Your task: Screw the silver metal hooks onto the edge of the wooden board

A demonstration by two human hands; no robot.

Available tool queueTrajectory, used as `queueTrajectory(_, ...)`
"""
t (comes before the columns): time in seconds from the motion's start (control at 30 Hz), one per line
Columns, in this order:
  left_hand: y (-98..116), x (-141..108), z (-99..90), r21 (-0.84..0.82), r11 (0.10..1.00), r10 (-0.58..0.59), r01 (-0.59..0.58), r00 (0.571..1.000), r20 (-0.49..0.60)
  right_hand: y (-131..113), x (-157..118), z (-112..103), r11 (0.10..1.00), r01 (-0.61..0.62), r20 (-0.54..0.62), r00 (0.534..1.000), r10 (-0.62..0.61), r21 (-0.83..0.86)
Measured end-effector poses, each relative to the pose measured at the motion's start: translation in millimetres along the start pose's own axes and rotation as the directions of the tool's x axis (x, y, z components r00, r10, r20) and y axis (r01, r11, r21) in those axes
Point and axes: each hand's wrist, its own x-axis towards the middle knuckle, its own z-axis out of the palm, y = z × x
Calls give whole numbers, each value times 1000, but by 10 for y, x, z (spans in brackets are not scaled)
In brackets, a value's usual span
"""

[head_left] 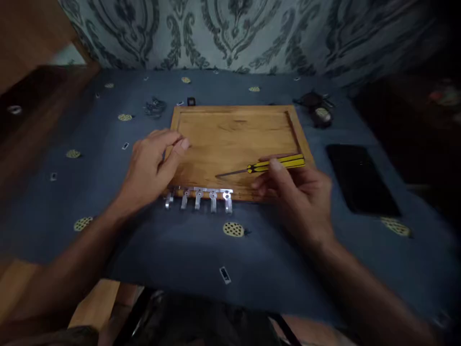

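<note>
A wooden board (230,139) with a raised rim lies flat on the blue tablecloth. Along its near edge sits a row of small shiny metal hooks (213,199), sticking out over the cloth. My left hand (153,166) grips the board's left side, thumb on top and fingers curled at the rim, partly hidden. In my right hand (298,192), a screwdriver (277,164) with a yellow and black handle is held between thumb and fingers. Its thin shaft points left, above the board's near right part, and its tip is apart from the hooks.
Right of the board lies a black phone (362,179). Dark small items (317,108) sit past the far right corner. A small pile of metal pieces (154,107) and a black square piece (191,101) lie at the far left. A patterned curtain (230,33) hangs behind.
</note>
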Motion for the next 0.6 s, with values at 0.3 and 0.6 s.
queueTrajectory(0.3,-223,50,18,32,993,-115,114,993,32,81,79,-57,999,-30,21,999,31,-43)
queueTrajectory(0.6,-575,67,86,59,974,-213,218,975,-69,292,143,-148,998,6,167,986,3,-56)
